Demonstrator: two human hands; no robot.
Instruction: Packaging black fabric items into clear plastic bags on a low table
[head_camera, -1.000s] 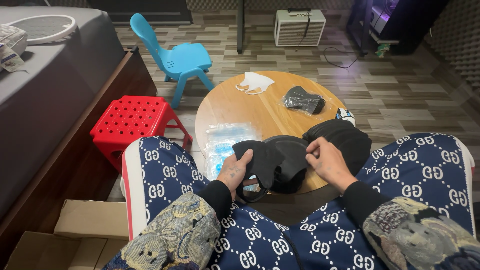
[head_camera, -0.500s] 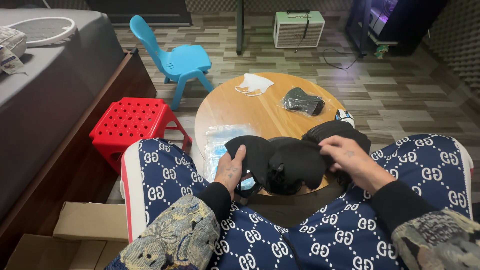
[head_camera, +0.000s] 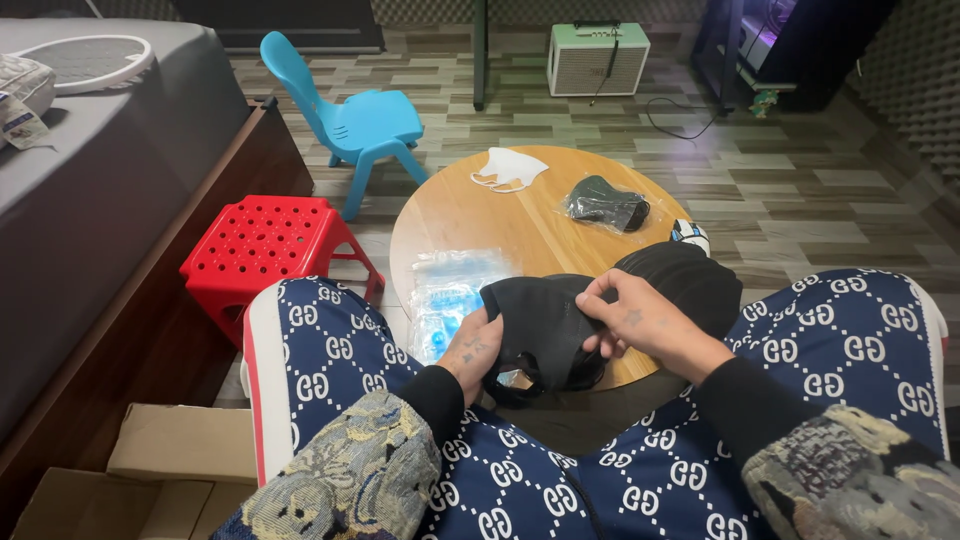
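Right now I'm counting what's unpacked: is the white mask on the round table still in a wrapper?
Out. The white mask lies bare on the round table, no plastic around it.

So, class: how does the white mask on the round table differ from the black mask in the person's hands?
The white mask is white and lies untouched on the far side of the round table; the black mask is black and is held at the near edge. The white mask lies flat; the black mask is gripped by the left hand and right hand. Both are bare face masks.
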